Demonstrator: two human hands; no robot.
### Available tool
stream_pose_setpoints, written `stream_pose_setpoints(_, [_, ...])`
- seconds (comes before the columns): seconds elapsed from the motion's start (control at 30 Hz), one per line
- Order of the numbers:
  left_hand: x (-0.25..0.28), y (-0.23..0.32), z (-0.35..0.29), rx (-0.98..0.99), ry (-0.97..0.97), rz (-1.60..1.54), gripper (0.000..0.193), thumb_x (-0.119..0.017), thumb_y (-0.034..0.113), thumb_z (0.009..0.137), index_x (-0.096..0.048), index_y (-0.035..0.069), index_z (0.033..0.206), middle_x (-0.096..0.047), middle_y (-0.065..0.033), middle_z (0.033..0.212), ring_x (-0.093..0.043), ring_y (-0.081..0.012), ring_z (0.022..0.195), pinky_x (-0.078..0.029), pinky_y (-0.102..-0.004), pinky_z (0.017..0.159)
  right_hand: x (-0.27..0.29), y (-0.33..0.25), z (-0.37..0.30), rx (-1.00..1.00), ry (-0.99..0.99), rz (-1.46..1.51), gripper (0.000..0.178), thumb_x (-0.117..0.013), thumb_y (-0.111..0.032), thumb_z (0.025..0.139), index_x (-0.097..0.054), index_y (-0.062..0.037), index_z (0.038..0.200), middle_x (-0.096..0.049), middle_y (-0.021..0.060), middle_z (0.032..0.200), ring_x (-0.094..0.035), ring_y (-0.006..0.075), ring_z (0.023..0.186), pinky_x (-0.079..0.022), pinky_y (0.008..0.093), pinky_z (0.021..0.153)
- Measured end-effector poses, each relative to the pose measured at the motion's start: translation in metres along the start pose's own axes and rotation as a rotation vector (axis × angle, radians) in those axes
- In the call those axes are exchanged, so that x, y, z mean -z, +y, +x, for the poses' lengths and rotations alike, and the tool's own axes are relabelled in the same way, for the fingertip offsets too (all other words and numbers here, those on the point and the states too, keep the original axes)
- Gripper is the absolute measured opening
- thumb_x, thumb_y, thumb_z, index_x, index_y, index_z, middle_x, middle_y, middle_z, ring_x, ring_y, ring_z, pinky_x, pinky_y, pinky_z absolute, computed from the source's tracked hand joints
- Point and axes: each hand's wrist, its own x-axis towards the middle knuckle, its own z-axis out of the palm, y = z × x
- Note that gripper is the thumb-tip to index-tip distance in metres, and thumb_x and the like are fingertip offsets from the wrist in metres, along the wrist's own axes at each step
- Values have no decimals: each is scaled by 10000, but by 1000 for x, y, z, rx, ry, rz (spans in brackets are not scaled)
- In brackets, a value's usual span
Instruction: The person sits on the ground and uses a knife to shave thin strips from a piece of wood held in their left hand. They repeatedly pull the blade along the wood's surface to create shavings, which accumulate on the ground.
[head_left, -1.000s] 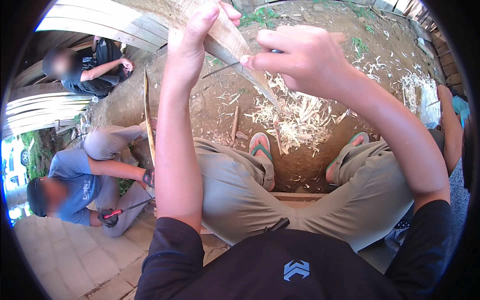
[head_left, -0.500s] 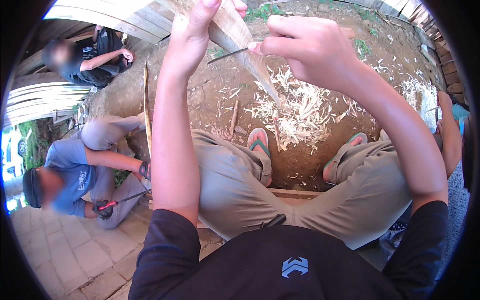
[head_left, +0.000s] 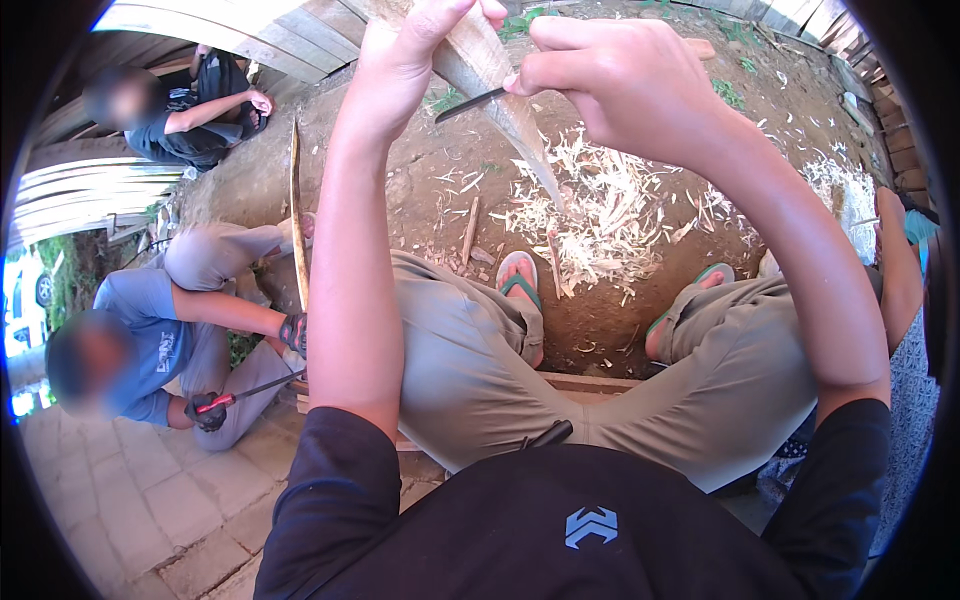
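My left hand (head_left: 402, 62), at the top of the view, is closed round a long tapered piece of wood (head_left: 520, 130) that narrows toward the ground. Its upper end runs out of the picture. My right hand (head_left: 625, 90) grips a knife, whose thin dark blade (head_left: 468, 105) lies across the wood and points left. A bit of the knife's wooden handle (head_left: 701, 48) shows beyond my fist. Pale wood shavings (head_left: 600, 235) are heaped on the dirt below the wood's tip, in front of my feet.
At the left, a seated person (head_left: 150, 330) in dark gloves holds a red-handled blade near a long stick (head_left: 297, 220). Another person (head_left: 195, 120) sits at the far left by boards. Someone's arm (head_left: 900, 260) shows at the right edge. Scraps of wood (head_left: 470, 232) lie on the dirt.
My left hand and the wood have shifted slightly right. The knife blade has moved a little up and right with the wood, still across it. The gloved person's blade has moved slightly.
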Motion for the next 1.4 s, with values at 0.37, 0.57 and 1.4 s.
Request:
stream_pose_setpoints(0.37, [2, 5, 0, 5, 28, 42, 383, -627, 408, 996, -684, 30, 1011, -692, -61, 969, -645, -188, 972, -499, -344, 904, 0, -1, 7, -44, -37, 5, 203, -667, -48, 856, -732, -188, 987, -620, 33, 867, -658, 295, 742, -507, 440, 621])
stream_pose_setpoints(0.57, [1, 2, 4, 25, 67, -42, 339, -667, 369, 981, -668, 34, 1036, -688, -62, 974, -652, -186, 965, -511, -349, 903, -7, 0, 2, -64, 3, 19, 171, -669, -70, 870, -733, -180, 983, -624, 41, 863, -664, 298, 771, -509, 445, 634])
stream_pose_setpoints(1.4, [-5, 0, 0, -15, 51, -15, 415, -651, 397, 960, -663, 5, 1098, -707, -91, 1013, -668, -203, 985, -532, -359, 895, -8, 10, -20, -41, 57, 1, 220, -664, -81, 853, -758, -230, 986, -637, -12, 851, -685, 244, 758, -548, 401, 629])
